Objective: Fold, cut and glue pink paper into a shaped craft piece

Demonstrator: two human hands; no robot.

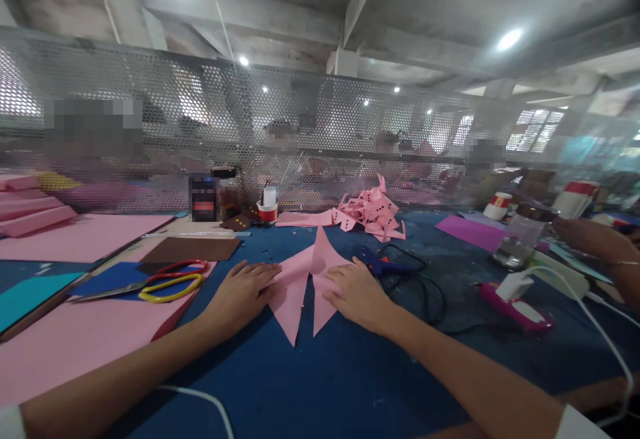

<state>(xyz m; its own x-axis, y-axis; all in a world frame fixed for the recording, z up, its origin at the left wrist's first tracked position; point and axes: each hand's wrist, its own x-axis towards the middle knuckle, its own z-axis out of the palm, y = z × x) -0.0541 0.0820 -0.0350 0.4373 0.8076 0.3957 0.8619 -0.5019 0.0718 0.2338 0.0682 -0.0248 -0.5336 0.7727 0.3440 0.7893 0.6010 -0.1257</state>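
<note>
A folded sheet of pink paper (293,286) is at the middle of the blue table, with a raised point at the back and two pointed flaps toward me, parted by a narrow gap. My left hand (243,292) grips its left flap, fingers over the paper's outer edge. On the other flap is my right hand (363,296), its fingers bent over the paper. Just beyond my right hand lies a blue glue gun (387,264) with a black cord. Behind the folded sheet sits a heap of pink paper pieces with dark holes (370,212).
Scissors (170,282) with red and yellow handles lie left on coloured sheets. A perforated metal screen (320,119) stands behind the table. To the right are a glass jar (520,236), a pink power strip (533,316) with white cable, and another person's hand (587,236).
</note>
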